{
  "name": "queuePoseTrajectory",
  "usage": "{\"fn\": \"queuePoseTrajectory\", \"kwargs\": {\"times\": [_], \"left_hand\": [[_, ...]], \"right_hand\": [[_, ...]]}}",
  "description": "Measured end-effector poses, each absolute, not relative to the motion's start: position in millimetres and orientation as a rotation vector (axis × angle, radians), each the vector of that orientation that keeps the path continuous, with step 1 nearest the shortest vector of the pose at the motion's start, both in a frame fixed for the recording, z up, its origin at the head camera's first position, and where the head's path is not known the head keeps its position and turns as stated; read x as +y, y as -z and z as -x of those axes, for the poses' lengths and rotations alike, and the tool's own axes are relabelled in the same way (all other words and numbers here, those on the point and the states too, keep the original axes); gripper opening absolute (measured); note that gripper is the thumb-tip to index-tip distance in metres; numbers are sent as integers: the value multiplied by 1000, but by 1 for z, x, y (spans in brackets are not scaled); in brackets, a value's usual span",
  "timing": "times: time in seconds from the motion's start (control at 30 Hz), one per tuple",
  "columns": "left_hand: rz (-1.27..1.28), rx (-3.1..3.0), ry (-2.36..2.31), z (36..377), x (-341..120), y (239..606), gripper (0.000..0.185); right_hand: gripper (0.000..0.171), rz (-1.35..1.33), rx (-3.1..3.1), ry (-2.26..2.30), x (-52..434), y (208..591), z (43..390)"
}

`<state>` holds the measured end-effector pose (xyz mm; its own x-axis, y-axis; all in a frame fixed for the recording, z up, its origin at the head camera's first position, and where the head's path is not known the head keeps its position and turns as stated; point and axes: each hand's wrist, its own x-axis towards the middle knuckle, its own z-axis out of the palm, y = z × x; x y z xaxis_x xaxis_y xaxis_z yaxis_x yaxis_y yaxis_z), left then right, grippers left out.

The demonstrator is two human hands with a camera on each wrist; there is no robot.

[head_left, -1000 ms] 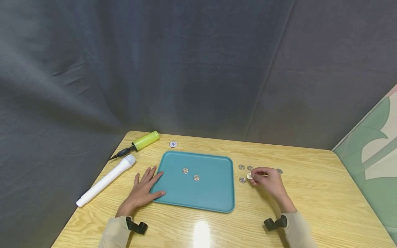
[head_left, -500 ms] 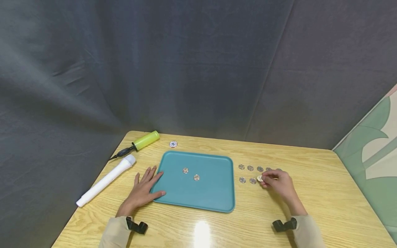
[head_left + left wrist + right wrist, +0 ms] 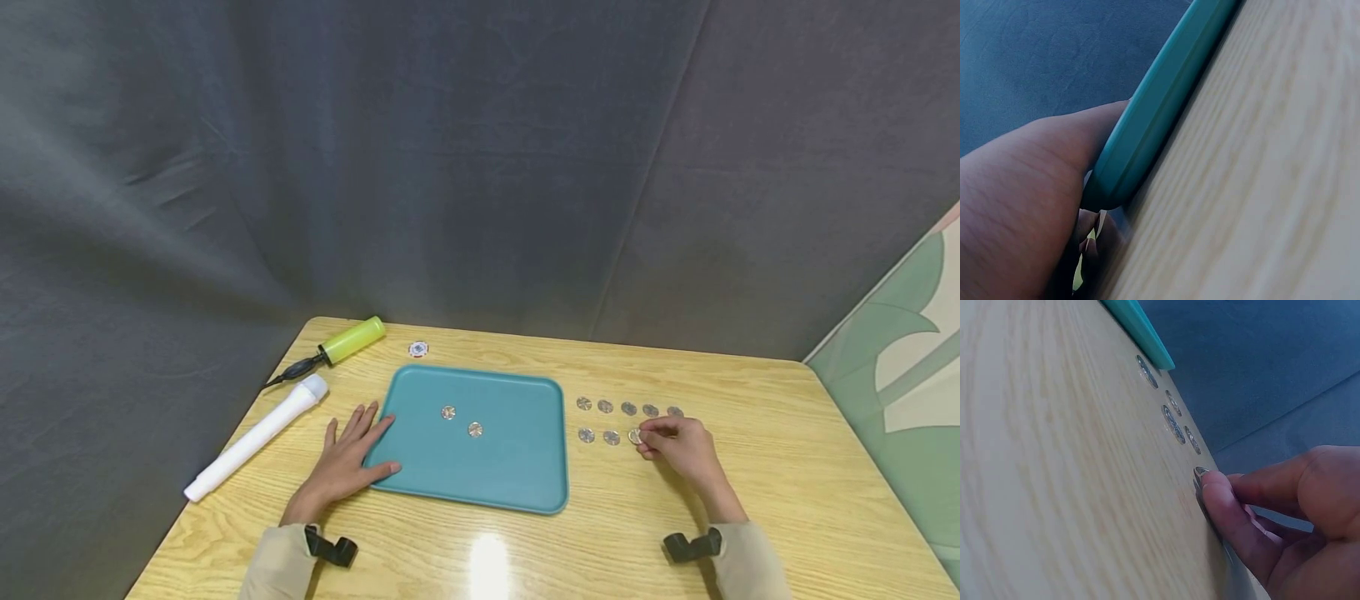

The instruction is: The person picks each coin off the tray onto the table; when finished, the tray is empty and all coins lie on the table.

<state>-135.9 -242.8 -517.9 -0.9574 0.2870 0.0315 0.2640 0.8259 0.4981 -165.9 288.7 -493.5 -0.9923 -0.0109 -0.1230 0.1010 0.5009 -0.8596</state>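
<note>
My right hand (image 3: pixel 678 450) pinches a shiny coin (image 3: pixel 635 436) between thumb and fingertips, low over the table. That coin extends the front row, right of two flat coins (image 3: pixel 612 437). Behind it runs a longer row of several coins (image 3: pixel 628 409). In the right wrist view the pinched coin (image 3: pixel 1199 473) is partly covered by the thumb. My left hand (image 3: pixel 342 467) lies with fingers spread at the left edge of the teal tray (image 3: pixel 517 487), its thumb over the rim. Two coppery coins (image 3: pixel 476 430) lie apart inside the tray.
Left of the tray lies a white stick with a rounded end (image 3: pixel 255 439). A yellow-green hand pump (image 3: pixel 352 340) with a black nozzle is behind it. Near the back edge sits a white patterned poker chip (image 3: pixel 418 349). A dark curtain (image 3: pixel 480 167) hangs behind the table.
My right hand has moved rightward along the front row, placing one coin there and bringing another beside it. More of the back row shows. My left hand and the tray stay still.
</note>
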Motion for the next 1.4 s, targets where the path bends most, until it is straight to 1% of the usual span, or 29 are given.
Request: {"fn": "queuePoseTrajectory", "kwargs": {"times": [0.4, 1.0, 1.27, 1.4], "left_hand": [[-451, 2967, -796, 136, -243, 519, 81], [-452, 2962, -818, 137, -243, 519, 81], [-448, 2958, -802, 137, -243, 519, 81], [-442, 2955, -802, 136, -243, 519, 81]], "right_hand": [[18, -52, 2785, 1306, 286, 490, 164], [20, -58, 2812, 1308, 290, 482, 165], [23, 3, 2786, 1408, 270, 464, 172], [22, 23, 2761, 1454, 256, 461, 178]]}}
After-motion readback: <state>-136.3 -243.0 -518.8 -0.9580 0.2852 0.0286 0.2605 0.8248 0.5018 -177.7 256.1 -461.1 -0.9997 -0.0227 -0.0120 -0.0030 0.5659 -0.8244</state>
